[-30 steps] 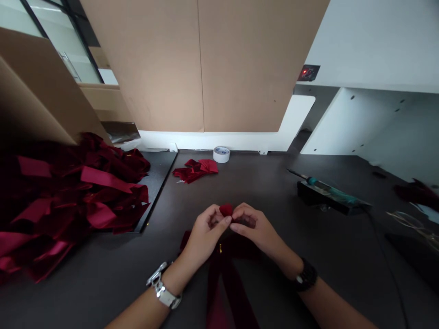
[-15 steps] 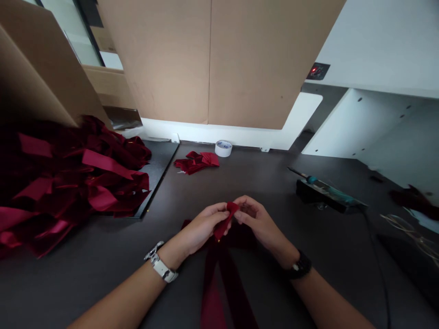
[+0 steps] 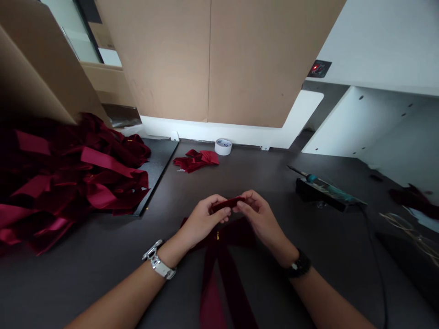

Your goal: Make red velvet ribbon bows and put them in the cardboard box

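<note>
Between both hands a short strip of dark red velvet ribbon (image 3: 229, 204) is stretched level above the table. My left hand (image 3: 210, 215) pinches its left end, thumb in front. The right end is gripped by my right hand (image 3: 255, 212) between thumb and fingers. Below them a dark red velvet bow (image 3: 236, 235) lies on the table, its two long tails running toward me. A small gold-coloured piece (image 3: 217, 236) shows at the bow's centre. Part of the bow's left loop is hidden under my left hand.
A heap of dark red bows (image 3: 85, 178) covers a black board (image 3: 159, 160) at left. Behind my hands lie a bunched red ribbon piece (image 3: 197, 160) and a tape roll (image 3: 223, 146). A soldering iron (image 3: 310, 178) rests on a black holder at right, its cable (image 3: 375, 256) trailing forward. Cardboard (image 3: 240, 64) stands behind.
The short ribbon strip went from hanging down, slanted, over the bow's centre to being held level between both hands. The gold-coloured piece on the bow shows more now.
</note>
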Motion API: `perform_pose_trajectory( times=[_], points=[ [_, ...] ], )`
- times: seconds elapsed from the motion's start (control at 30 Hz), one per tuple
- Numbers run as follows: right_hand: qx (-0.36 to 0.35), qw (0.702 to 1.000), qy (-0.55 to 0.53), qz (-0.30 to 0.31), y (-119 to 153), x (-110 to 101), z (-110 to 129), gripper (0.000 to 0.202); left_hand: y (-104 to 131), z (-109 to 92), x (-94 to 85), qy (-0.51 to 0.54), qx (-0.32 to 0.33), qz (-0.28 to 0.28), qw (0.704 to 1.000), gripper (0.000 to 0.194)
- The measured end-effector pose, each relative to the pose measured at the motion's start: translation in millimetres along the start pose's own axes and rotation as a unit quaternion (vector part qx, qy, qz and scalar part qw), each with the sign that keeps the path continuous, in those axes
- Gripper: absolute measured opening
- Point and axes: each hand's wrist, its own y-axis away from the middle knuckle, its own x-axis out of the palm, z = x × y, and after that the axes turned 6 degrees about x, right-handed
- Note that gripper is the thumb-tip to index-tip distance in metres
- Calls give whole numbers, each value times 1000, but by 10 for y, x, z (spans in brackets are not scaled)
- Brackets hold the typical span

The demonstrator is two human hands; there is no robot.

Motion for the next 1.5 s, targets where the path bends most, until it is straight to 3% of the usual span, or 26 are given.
perform_pose_trajectory(
  times=[0.23, 0.53, 1.17, 1.37, 1.43, 1.5],
  points=[
    [4, 998, 57, 19, 8, 22, 30, 20, -14, 1, 2, 23, 5, -22, 999, 18],
    [-10, 998, 47, -40, -5, 10, -18, 24, -12, -67, -3, -15, 14, -88, 996, 16],
    [-20, 991, 65, -116, 0, 18, 45, 26, -11, -52, 2, 38, 1, -130, 991, 17],
    [-4, 998, 4, -68, 16, 77, 22, 28, 6, -78, 54, 53, 1, -138, 989, 16],
    [8, 999, 3, -46, 34, 128, 2, 36, 20, -79, 90, 56, -1, -130, 990, 15],
    [10, 998, 21, -50, 46, 174, -27, 32, 32, -77, 123, 62, -7, -119, 991, 14]
  ],
)
